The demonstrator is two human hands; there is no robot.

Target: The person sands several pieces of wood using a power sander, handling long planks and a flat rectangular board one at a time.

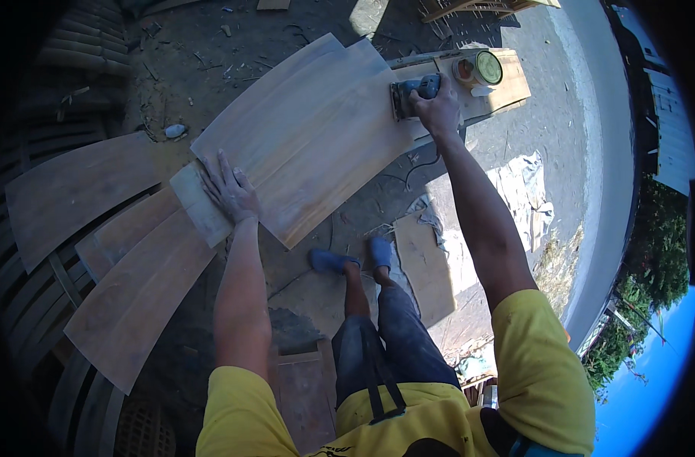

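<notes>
A wide wooden panel lies across a workbench in front of me. My right hand is wrapped round a blue-grey power sander, which sits flat at the panel's far right end. A cord trails down from the sander's side. At the near left end, my left hand lies flat with fingers spread, over the panel's edge and a pale board beside it. Just past the sander, a round can with a greenish lid stands on the bench.
Several loose wooden panels rest on slatted wood at the left. A small white bottle lies on the littered ground. Cloth and a flat brown sheet lie to the right of my feet. A paved road runs along the right.
</notes>
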